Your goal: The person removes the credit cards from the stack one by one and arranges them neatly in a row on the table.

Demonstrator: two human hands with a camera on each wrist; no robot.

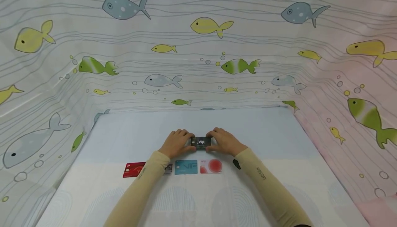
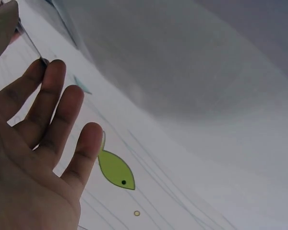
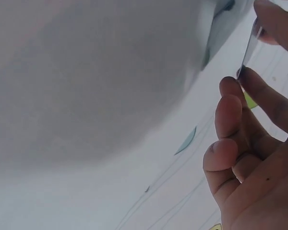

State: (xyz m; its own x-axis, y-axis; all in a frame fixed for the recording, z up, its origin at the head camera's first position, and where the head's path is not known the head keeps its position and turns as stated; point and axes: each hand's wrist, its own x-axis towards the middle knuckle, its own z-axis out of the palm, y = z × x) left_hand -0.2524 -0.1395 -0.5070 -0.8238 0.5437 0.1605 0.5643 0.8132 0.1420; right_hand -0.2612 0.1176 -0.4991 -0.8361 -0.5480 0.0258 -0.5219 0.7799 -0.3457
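Black, thin, rect. "Vip" card [image 1: 201,143], ends in clamped grip of L hand [image 1: 176,145] & R hand [image 1: 226,143].

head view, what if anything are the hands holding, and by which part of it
A black rectangular card marked Vip: the left hand pinches its left end, the right hand its right end.
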